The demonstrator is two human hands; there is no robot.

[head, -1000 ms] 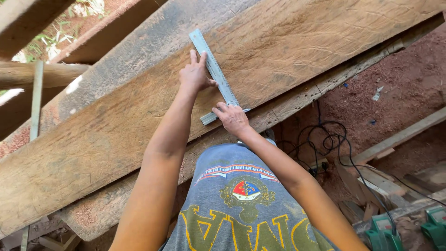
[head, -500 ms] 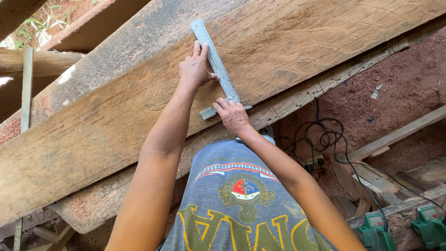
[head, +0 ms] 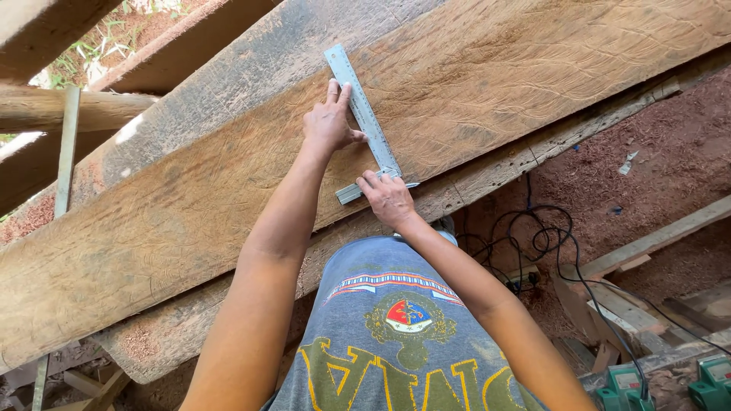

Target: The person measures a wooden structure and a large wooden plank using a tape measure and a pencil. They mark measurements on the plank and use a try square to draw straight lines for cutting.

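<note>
Metal try square (head: 364,114) flat across wide rough plank (head: 487,91), blade running from 11 to 5 o'clock. Left hand (head: 329,122) pressing flat on blade, fingers extended. Right hand (head: 387,196) pinching stock at plank's near edge. Black cable (head: 548,243) on red dirt (head: 655,175) at 4 o'clock; green tools (head: 624,384) beyond.

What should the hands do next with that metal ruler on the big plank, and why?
Probably draw a line along the metal square. Its long blade lies flat across the wide plank, its short leg sits at the plank's near edge, the left hand presses the blade down, and the right hand is at the corner. Whether that hand holds a pencil is unclear.
</note>
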